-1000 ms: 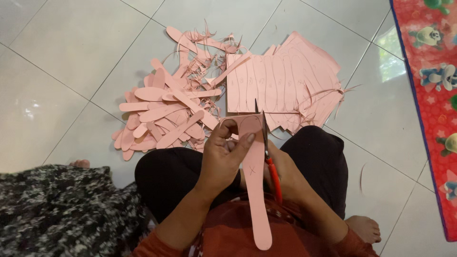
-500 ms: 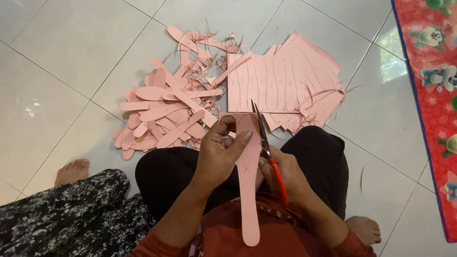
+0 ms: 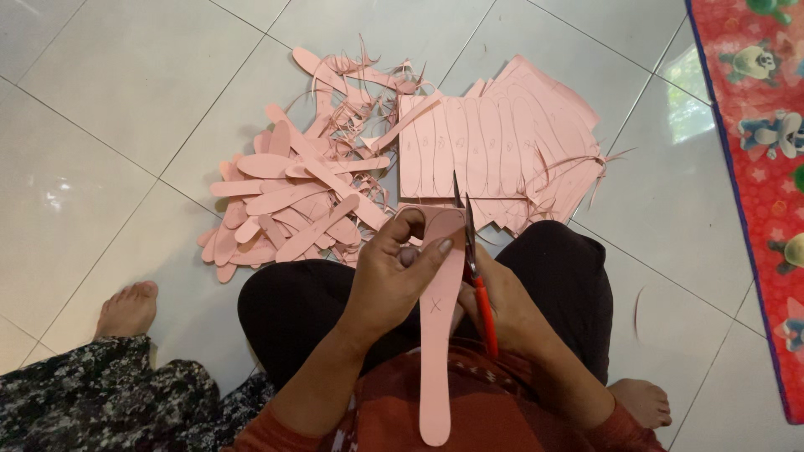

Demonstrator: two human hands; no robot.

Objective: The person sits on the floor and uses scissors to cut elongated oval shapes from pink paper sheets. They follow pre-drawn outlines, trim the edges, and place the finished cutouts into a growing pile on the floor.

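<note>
My left hand (image 3: 394, 272) grips the top end of a long pink paper strip (image 3: 437, 351) that hangs down over my lap. My right hand (image 3: 502, 305) holds red-handled scissors (image 3: 473, 259), their blades pointing up along the strip's right edge. Just beyond my knees lie a stack of pink sheets with traced outlines (image 3: 494, 155) and a pile of cut pink shapes and thin trimmings (image 3: 297, 197) on the white tiled floor.
Another person's bare foot (image 3: 127, 308) and dark patterned garment (image 3: 92, 402) are at the lower left. A red play mat with cartoon figures (image 3: 758, 125) runs along the right edge. My own foot (image 3: 641, 402) shows at the lower right.
The other person's foot and patterned garment have shifted at the lower left. The strip has turned slightly in my left hand while the scissors stay at its upper right edge.
</note>
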